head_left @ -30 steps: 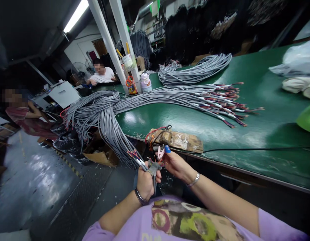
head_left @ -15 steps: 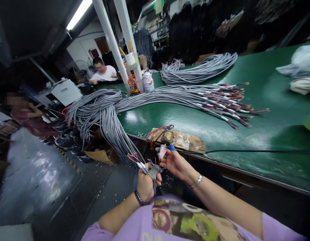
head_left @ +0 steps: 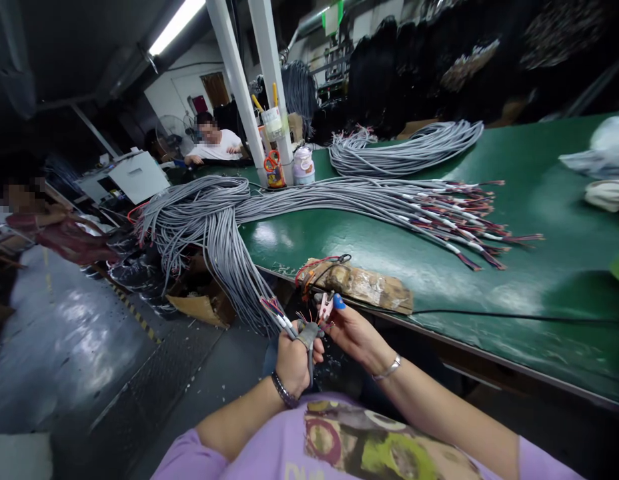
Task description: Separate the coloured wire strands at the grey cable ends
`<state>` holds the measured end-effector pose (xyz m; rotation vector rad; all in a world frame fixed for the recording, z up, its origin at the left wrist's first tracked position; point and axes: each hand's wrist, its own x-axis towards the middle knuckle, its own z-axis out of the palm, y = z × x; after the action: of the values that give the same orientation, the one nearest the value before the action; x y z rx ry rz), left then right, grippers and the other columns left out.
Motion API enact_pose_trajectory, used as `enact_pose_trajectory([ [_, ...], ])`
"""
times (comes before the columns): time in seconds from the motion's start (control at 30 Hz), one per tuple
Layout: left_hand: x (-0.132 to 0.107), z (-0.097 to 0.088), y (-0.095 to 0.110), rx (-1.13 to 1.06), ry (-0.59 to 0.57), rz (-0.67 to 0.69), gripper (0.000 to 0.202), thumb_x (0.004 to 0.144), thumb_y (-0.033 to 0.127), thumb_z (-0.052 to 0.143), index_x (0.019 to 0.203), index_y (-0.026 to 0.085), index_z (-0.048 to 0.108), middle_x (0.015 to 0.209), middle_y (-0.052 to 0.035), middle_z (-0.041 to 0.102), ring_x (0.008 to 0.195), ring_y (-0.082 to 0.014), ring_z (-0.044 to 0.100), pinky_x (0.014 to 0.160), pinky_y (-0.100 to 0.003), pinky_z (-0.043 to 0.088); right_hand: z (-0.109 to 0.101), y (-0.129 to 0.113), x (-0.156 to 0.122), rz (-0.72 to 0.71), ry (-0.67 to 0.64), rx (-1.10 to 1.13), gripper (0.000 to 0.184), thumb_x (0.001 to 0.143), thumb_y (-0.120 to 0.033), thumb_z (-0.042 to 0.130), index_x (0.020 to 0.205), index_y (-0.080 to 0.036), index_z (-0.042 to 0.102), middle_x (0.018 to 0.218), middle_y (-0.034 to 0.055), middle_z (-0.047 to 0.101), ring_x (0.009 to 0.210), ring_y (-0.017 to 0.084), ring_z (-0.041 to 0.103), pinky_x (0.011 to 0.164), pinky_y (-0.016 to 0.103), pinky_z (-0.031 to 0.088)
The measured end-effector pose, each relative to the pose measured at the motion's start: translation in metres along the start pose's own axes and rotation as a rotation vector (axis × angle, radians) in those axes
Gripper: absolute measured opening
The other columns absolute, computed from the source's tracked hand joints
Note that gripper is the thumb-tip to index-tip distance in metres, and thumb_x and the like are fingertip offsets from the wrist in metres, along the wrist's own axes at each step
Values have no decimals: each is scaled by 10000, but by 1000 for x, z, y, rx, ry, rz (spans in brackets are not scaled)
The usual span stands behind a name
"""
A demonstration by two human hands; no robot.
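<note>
My left hand (head_left: 292, 363) is closed round the ends of grey cables (head_left: 285, 325), whose thin coloured wires fan out above the fist. A grey, wrapped-looking piece (head_left: 308, 335) sits across the fingers among these wires. Close on its right, my right hand (head_left: 357, 337) pinches a small pale pink clip-like piece (head_left: 325, 307) at the fanned wire tips. A blue cover (head_left: 338, 301) is on one fingertip of that hand. The exact contact between pink piece and wires is too small to make out.
A taped cardboard-like block (head_left: 374, 288) with red and black leads lies at the edge of the green table (head_left: 514, 300). A long cable bundle (head_left: 329, 193) crosses the tabletop, with a coiled bundle (head_left: 409, 150) behind. Two people sit farther back; a cardboard box (head_left: 202, 300) stands below.
The blue-covered fingertip has shifted slightly left and down against the pink piece, which was blurred before and now shows sharper. My left hand keeps its hold. The whole view has shifted a little.
</note>
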<state>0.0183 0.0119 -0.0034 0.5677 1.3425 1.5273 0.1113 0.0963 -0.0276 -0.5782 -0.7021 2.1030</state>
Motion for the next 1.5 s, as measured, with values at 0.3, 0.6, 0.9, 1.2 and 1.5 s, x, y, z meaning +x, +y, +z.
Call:
enact_pose_trajectory([
  [0.3,-4,-7,-4,27,-17,16,376,629,481,691,592,155,507,432,28,544,317,-53,430,332,-168,289,-4,-1,-5,120,-51,72,358,732,-559,604,775,-204,622,747,16,622,633,131,529,591,260,435],
  [0.6,-6,-22,-13,145,-32,114,372,687,496,653,605,154,533,448,18,559,330,-63,453,341,-174,297,-3,-12,-27,214,-166,-376,292,634,-410,750,715,-156,630,621,-12,565,537,87,468,537,232,402],
  [0.9,-6,-25,-17,207,-201,62,343,669,456,691,605,145,560,427,18,547,334,-74,453,355,-187,354,5,-12,-30,89,-180,-557,295,607,-393,766,624,-144,609,546,-23,548,509,79,433,511,226,330],
  [1.2,-6,-18,-1,9,-67,63,281,655,395,693,610,140,585,404,31,531,312,-56,419,322,-160,291,-15,-13,-11,243,-88,-102,299,683,-444,701,790,-172,638,672,0,591,565,89,509,572,236,472],
  [1.5,-1,-2,3,-1,-76,50,229,662,333,674,606,137,569,417,22,548,319,-55,426,330,-158,300,1,-14,-6,139,35,-176,339,711,-510,657,728,-174,614,645,-1,571,546,82,482,501,196,457],
])
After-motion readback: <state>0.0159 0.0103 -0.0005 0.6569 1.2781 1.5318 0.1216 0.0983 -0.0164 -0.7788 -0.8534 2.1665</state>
